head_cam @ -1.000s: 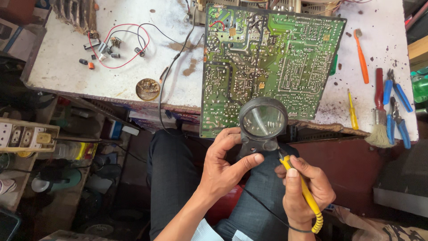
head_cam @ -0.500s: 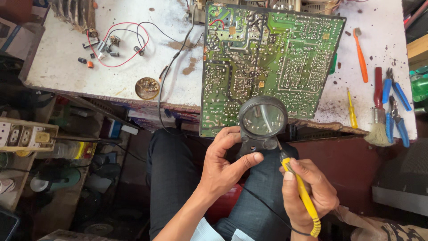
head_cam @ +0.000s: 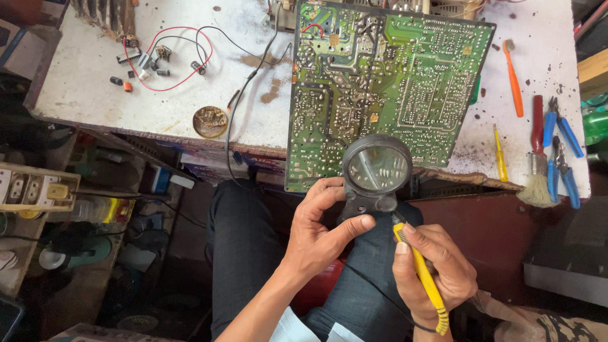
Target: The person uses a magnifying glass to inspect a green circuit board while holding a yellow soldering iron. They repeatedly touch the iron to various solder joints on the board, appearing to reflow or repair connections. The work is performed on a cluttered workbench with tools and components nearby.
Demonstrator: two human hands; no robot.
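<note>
Several tools (head_cam: 557, 158) right of circuit board (head_cam: 386, 88)

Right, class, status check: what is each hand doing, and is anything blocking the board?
Left hand grips the black magnifier over the green circuit board edge. Right hand holds the yellow probe, tip below the lens. Nothing else covers the board.

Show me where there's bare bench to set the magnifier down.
Bare white bench lies left of the circuit board, below the wire loop and left of the round tin. A narrower strip sits between board and orange screwdriver. The right edge is crowded with pliers and brush.
</note>
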